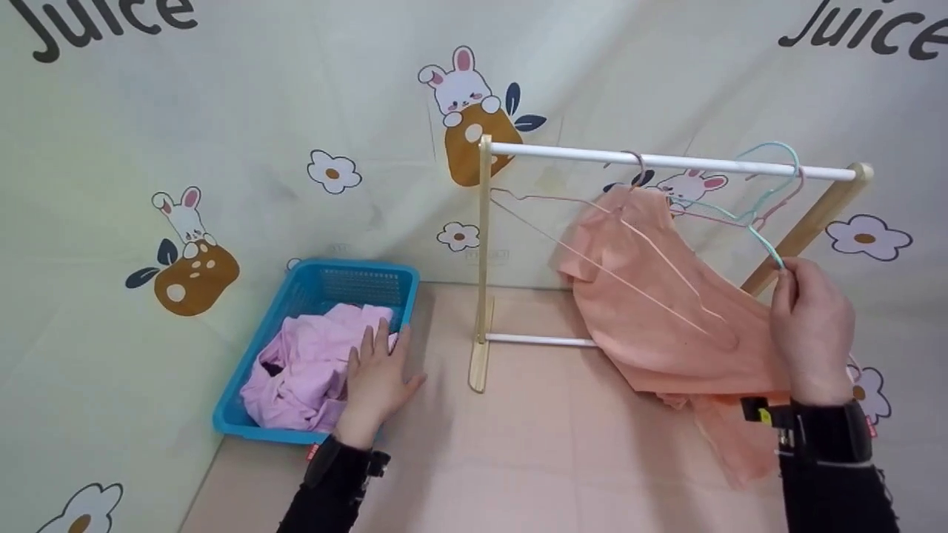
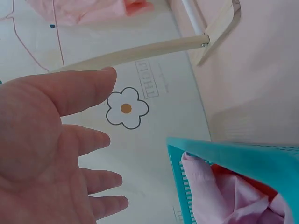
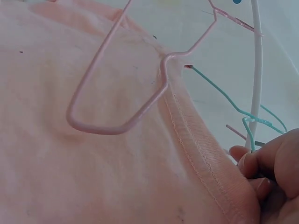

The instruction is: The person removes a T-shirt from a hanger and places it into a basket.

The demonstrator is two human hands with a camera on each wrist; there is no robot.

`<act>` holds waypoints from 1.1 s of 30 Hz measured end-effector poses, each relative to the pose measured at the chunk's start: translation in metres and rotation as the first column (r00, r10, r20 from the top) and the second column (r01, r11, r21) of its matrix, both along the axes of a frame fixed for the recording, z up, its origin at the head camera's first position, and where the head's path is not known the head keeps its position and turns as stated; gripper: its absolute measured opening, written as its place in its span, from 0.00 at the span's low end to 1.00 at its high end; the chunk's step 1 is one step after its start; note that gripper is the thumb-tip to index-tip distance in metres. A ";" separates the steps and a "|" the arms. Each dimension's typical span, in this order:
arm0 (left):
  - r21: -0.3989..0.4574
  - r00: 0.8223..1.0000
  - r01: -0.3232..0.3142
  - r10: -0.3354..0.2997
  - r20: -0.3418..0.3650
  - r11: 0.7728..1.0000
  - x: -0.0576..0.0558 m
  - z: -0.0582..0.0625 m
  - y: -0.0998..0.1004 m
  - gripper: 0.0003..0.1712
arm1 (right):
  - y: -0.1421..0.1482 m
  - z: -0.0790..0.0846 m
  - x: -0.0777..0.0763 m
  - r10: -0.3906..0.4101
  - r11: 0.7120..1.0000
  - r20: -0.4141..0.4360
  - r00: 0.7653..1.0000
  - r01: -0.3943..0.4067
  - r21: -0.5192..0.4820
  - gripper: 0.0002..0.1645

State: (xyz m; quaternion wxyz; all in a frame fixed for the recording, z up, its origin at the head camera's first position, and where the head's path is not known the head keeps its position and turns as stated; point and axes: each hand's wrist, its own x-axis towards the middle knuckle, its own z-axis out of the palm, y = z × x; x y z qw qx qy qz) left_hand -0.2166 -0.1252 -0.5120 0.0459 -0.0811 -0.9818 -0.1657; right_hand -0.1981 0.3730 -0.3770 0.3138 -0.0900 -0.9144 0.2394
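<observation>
My right hand point(image 1: 813, 326) pinches the lower arm of a teal wire hanger point(image 1: 766, 246) hooked on the rack's white bar. In the right wrist view its fingers lie right at the stitched edge of a peach shirt point(image 3: 117, 177). The shirt drapes down the rack's front, its far end up by the bar. Across its face hangs a pink wire hanger point(image 3: 163, 77). My left hand point(image 1: 378, 381) is spread, palm down, over the right side of a blue plastic basket point(image 1: 255, 340). A pink garment point(image 1: 318, 355) lies bunched inside the basket.
The small clothes rack has a white top bar point(image 1: 563, 154), wooden uprights and a low white crossbar point(image 1: 537, 340). Another pink hanger point(image 1: 789, 196) hangs behind the teal one. A cloth printed with rabbits and flowers point(image 1: 333, 172) covers the wall behind.
</observation>
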 end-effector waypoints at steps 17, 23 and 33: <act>0.011 1.000 0.020 -0.020 -0.021 1.000 0.006 -0.006 0.006 0.45 | 0.022 -0.049 0.033 -0.041 0.998 -0.006 0.999 0.041 -0.039 0.17; -0.001 0.999 0.027 -0.027 -0.029 1.000 0.008 -0.010 0.006 0.45 | 0.035 -0.084 0.049 -0.034 0.995 0.004 0.999 0.035 -0.095 0.12; 0.000 0.998 0.041 -0.041 -0.051 0.999 0.011 -0.012 0.007 0.45 | 0.054 -0.138 0.067 -0.053 0.967 0.242 0.969 0.110 -0.229 0.12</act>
